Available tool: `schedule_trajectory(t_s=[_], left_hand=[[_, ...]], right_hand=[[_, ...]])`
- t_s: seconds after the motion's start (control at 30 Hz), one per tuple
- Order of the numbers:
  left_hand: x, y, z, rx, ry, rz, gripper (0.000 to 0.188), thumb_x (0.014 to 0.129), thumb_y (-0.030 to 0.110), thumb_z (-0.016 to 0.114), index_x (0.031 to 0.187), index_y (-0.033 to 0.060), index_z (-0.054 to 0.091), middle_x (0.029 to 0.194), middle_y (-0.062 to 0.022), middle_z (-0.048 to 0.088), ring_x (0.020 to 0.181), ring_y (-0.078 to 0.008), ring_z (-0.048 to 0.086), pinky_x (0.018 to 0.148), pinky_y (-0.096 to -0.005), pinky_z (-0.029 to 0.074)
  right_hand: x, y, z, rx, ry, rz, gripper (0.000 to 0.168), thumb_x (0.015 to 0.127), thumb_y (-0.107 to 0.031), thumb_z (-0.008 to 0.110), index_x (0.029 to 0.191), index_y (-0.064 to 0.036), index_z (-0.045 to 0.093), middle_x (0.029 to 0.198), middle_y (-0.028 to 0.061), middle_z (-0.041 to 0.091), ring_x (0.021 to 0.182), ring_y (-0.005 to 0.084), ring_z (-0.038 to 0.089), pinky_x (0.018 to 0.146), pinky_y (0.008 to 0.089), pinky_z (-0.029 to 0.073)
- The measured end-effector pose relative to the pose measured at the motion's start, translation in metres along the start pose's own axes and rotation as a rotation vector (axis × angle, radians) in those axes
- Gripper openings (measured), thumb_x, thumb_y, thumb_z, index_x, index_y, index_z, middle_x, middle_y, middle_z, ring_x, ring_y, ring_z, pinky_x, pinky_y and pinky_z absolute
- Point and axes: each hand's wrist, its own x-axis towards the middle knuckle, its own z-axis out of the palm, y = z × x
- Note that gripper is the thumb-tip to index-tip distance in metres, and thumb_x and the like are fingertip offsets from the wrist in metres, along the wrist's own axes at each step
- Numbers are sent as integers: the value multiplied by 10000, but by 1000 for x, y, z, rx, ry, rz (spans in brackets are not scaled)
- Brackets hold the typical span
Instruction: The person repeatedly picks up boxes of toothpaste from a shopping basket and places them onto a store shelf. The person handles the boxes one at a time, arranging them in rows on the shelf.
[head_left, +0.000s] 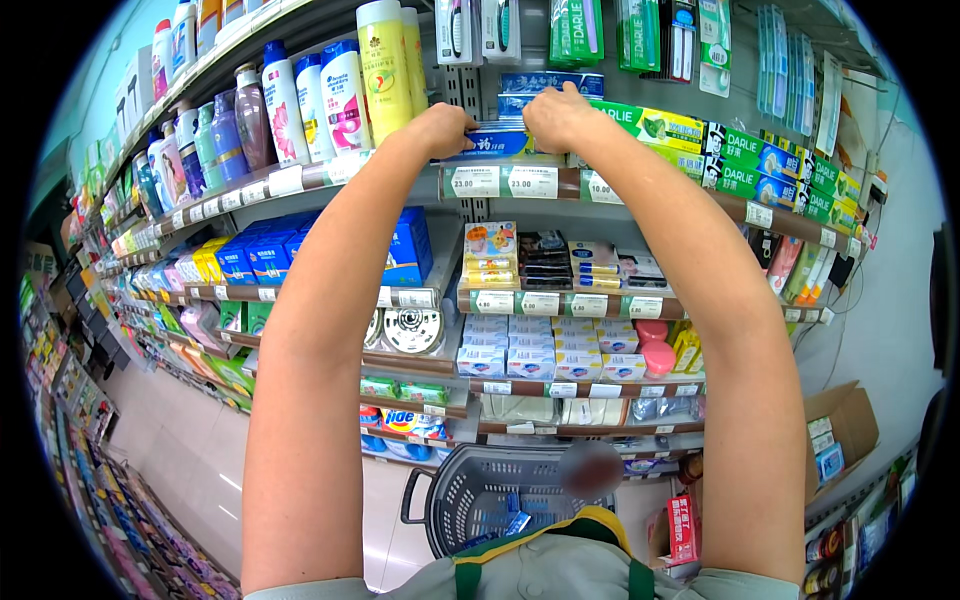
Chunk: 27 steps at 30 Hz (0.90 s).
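Note:
Both my arms reach forward to a store shelf at chest height or above. Blue toothpaste boxes (495, 144) lie flat at the shelf's front edge, between my hands. My left hand (436, 129) grips their left end, with its fingertips bent around the corner. At the right end my right hand (561, 118) holds them, its thumb low in front and its fingers over the top. More blue toothpaste boxes (517, 84) are stacked just behind. Green and yellow Darlie toothpaste boxes (667, 129) stand right of my right hand. Price tags (501, 182) line the shelf edge below.
Shampoo bottles (281, 112) stand close left of my left hand. Packaged toothbrushes (576, 34) hang above. Below me a grey plastic shopping basket (450, 495) holds a few blue boxes (517, 523). A red carton (681, 529) and an open cardboard box (851, 420) sit at the right.

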Motion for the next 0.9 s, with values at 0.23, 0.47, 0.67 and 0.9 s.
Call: schedule_trajectory(t_s=[0.23,0.47,0.67,0.9], left_hand=[[3,2,-1,31,-30,-14,366,783,174,614,1141,96,592,1047,-137,622,970,-294,587,860,-359,462],[-30,24,-16,-34,210,50,381,797,140,610,1161,41,558,1009,-209,612,932,-353,582,829,-391,457],[-93,60,-3,-191,288,157,370,763,110,622,1115,13,568,962,-230,603,871,-388,577,780,-402,466],[-177,96,70,-414,247,133,389,751,92,635,1120,-3,556,1014,-209,600,915,-363,570,801,-397,461]], right_hand=[[-2,0,0,-11,-20,30,242,765,-63,538,980,-87,647,1078,102,611,1052,257,537,884,478,342],[-17,2,0,88,276,-53,181,749,-189,637,867,-54,663,893,129,655,933,282,593,812,407,421],[-71,-25,12,190,393,-201,305,728,-161,659,994,-16,618,829,188,639,869,335,590,769,417,469],[-135,-80,75,371,494,-334,236,737,-141,642,931,-15,597,849,139,644,873,296,561,788,391,420]])
